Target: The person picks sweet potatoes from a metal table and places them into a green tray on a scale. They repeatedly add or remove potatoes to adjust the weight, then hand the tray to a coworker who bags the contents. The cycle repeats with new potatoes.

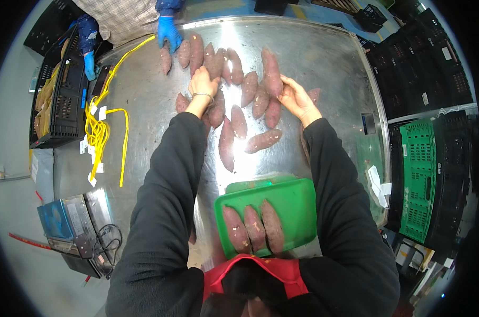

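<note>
Reddish-purple sweet potatoes lie spread over a shiny metal table [160,105]. My left hand [202,87], a bracelet at its wrist, is closed at the lower end of a long sweet potato [196,48]; its grip is partly hidden. On the right, my right hand [298,99] pinches the lower end of another long sweet potato [271,68]. Several more lie between my hands, and a slanting sweet potato [263,141] is closer to me. Near my body sits a green tray [297,211] with three sweet potatoes [254,227] side by side in it.
Across the table, another person's blue-gloved hand [168,34] is over the sweet potatoes. Yellow straps [98,134] with white tags lie at left, beside a black crate [65,113]. Black crates [414,68] and a green crate [418,179] stand along the right side.
</note>
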`<state>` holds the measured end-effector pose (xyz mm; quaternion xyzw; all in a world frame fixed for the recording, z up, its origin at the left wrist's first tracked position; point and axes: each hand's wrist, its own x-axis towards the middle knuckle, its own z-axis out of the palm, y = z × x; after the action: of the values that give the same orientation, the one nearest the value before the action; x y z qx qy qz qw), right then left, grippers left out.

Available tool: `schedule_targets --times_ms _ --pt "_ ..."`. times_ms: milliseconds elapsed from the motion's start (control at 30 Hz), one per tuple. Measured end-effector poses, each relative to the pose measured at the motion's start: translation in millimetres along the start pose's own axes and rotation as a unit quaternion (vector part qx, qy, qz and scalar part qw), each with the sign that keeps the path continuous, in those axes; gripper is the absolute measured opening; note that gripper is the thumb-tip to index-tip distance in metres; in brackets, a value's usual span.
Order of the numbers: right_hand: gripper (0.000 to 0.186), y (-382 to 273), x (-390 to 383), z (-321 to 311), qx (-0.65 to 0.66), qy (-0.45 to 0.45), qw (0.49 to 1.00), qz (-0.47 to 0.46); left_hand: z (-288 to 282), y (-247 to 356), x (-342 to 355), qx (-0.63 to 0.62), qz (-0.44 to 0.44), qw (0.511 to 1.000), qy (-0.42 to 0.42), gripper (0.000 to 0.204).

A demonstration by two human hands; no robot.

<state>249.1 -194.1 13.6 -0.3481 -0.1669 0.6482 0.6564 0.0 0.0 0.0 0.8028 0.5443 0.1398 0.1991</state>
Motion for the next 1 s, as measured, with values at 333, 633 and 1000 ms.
schedule_targets --times_ms 333,633,1000 --pt "0.023 3 -88 15 0.011 0.011 1.000 0.017 -64 -75 -29 -0.484 -0.070 0.849 -0.199 0.057" --pt "0.060 39 -135 -15 -0.548 0.267 0.791 -0.047 -123 -128 -178 -0.666 -0.071 0.714 -0.205 0.048" --pt "0.050 50 -126 54 -0.820 0.184 0.506 -0.195 -128 -162 -373 -0.805 -0.206 0.554 -0.061 0.039"
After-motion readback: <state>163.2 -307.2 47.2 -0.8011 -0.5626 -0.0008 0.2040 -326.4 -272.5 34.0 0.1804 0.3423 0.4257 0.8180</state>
